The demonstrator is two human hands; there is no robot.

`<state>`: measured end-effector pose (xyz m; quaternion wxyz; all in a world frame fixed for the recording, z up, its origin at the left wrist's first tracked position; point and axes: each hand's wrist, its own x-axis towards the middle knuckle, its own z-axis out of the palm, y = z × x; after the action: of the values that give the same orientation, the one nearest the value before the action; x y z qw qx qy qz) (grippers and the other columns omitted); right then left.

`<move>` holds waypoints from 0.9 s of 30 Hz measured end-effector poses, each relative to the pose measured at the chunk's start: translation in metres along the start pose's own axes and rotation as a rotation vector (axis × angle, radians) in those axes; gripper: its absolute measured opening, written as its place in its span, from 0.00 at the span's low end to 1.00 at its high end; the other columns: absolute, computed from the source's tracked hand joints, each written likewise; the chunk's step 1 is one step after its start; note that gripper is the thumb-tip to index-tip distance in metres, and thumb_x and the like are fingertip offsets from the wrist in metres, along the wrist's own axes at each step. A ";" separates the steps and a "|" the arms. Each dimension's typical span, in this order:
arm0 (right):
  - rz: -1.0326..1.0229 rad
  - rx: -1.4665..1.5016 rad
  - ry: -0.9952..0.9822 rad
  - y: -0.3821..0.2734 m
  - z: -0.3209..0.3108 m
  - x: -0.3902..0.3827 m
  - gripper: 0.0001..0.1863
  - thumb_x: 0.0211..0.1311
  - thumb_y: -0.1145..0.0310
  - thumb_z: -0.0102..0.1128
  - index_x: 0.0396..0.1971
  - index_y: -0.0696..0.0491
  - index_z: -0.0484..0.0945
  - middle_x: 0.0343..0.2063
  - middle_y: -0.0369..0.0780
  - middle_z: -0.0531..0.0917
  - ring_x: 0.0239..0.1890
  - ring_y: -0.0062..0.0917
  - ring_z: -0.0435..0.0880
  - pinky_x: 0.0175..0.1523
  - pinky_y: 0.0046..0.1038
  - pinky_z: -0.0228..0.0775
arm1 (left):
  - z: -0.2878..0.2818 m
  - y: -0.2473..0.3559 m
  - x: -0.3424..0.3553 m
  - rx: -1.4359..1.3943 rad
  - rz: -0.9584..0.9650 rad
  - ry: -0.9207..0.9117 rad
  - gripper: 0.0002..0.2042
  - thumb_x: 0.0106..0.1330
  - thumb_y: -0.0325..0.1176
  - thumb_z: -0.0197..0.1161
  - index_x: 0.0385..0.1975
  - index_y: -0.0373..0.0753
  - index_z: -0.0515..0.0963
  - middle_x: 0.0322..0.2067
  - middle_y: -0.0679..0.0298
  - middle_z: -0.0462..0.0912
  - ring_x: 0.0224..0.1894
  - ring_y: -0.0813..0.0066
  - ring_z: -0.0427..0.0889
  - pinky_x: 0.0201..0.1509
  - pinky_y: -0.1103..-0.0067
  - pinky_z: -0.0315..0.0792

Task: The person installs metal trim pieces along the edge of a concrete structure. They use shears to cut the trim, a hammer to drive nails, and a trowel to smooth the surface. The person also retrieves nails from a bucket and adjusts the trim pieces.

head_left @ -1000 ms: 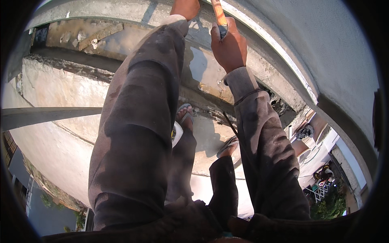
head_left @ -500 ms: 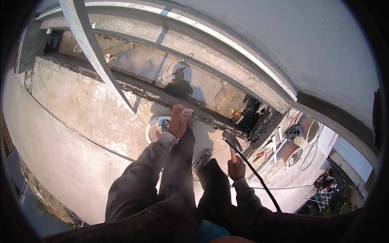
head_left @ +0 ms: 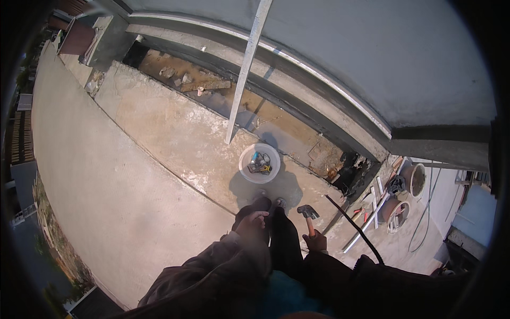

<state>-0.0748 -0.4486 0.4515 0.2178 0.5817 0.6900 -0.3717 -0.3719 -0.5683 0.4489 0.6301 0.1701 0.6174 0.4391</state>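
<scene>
My right hand [head_left: 316,242] grips the wooden handle of a hammer [head_left: 308,212], whose dark head points up and away from me. In front of my leg is my left hand [head_left: 251,225], its fingers drawn together. Whatever may be inside it is too small or hidden to make out. Beyond my feet stands a round white bucket [head_left: 244,164] holding several small tools, among them a cyan piece and a yellow-and-black one [head_left: 261,169]. Neither hand touches the bucket.
A long trench [head_left: 287,125] with muddy water and rubble runs along the grey wall [head_left: 366,58]. A pale straight board [head_left: 247,69] leans across it. At right lie two tubs [head_left: 418,179], strips and a hose. A dark cord [head_left: 353,226] hangs near my right arm.
I have drawn back from the trench edge, and my left hand has come back toward my body. The hammer stays in my right hand. The bucket now shows whole.
</scene>
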 end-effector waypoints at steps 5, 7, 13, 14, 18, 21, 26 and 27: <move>-0.210 0.355 -0.031 -0.152 -0.014 0.000 0.21 0.53 0.53 0.75 0.34 0.55 0.83 0.23 0.42 0.85 0.26 0.32 0.85 0.36 0.36 0.77 | -0.072 -0.004 -0.019 -0.126 0.119 0.091 0.23 0.77 0.48 0.54 0.58 0.34 0.76 0.30 0.69 0.76 0.35 0.81 0.75 0.43 0.80 0.71; -0.357 0.471 0.035 -0.232 -0.003 -0.004 0.19 0.52 0.57 0.78 0.33 0.56 0.84 0.23 0.37 0.86 0.22 0.19 0.83 0.32 0.30 0.77 | -0.109 0.009 -0.030 -0.201 0.188 0.172 0.23 0.77 0.48 0.54 0.58 0.35 0.77 0.29 0.69 0.75 0.32 0.82 0.72 0.40 0.81 0.68; -0.679 0.463 -0.020 -0.454 0.065 0.019 0.19 0.55 0.57 0.77 0.35 0.56 0.83 0.20 0.36 0.83 0.16 0.18 0.79 0.24 0.27 0.73 | -0.280 0.101 -0.073 -0.308 0.132 0.285 0.20 0.75 0.43 0.59 0.57 0.33 0.77 0.30 0.72 0.73 0.29 0.86 0.66 0.33 0.84 0.63; -0.612 0.450 -0.083 -0.493 0.070 0.007 0.18 0.56 0.57 0.77 0.35 0.56 0.82 0.20 0.36 0.83 0.16 0.18 0.79 0.23 0.26 0.73 | -0.309 0.110 -0.082 -0.272 0.159 0.342 0.19 0.74 0.41 0.60 0.56 0.33 0.77 0.31 0.72 0.74 0.29 0.86 0.66 0.33 0.84 0.63; -0.544 0.489 -0.240 -0.653 0.077 -0.021 0.16 0.58 0.62 0.76 0.33 0.56 0.78 0.17 0.37 0.80 0.16 0.17 0.79 0.23 0.26 0.72 | -0.424 0.127 -0.090 -0.418 0.208 0.435 0.15 0.73 0.38 0.62 0.52 0.35 0.77 0.31 0.73 0.75 0.28 0.87 0.67 0.32 0.86 0.63; -0.718 0.431 -0.139 -0.719 0.088 -0.006 0.14 0.58 0.64 0.74 0.34 0.56 0.78 0.19 0.37 0.81 0.16 0.17 0.79 0.23 0.26 0.71 | -0.493 0.157 -0.085 -0.554 0.205 0.393 0.13 0.73 0.37 0.62 0.50 0.36 0.77 0.31 0.73 0.76 0.28 0.87 0.69 0.33 0.85 0.64; -0.628 0.521 -0.208 -0.835 0.100 0.029 0.18 0.52 0.59 0.75 0.35 0.56 0.80 0.27 0.42 0.85 0.29 0.26 0.85 0.42 0.33 0.77 | -0.597 0.210 -0.071 -0.676 0.239 0.407 0.09 0.74 0.35 0.62 0.46 0.37 0.77 0.29 0.74 0.73 0.28 0.89 0.67 0.32 0.87 0.63; -0.598 0.519 -0.251 -0.861 0.095 0.035 0.17 0.52 0.60 0.75 0.34 0.56 0.80 0.26 0.41 0.85 0.29 0.26 0.85 0.41 0.33 0.77 | -0.615 0.223 -0.064 -0.674 0.233 0.433 0.09 0.74 0.35 0.62 0.45 0.38 0.77 0.29 0.75 0.73 0.28 0.90 0.67 0.31 0.87 0.63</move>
<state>-0.9257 -0.5394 0.5890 0.0289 0.3414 0.6801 -0.6481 -1.0098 -0.6947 0.5478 0.4521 -0.0732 0.5340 0.7107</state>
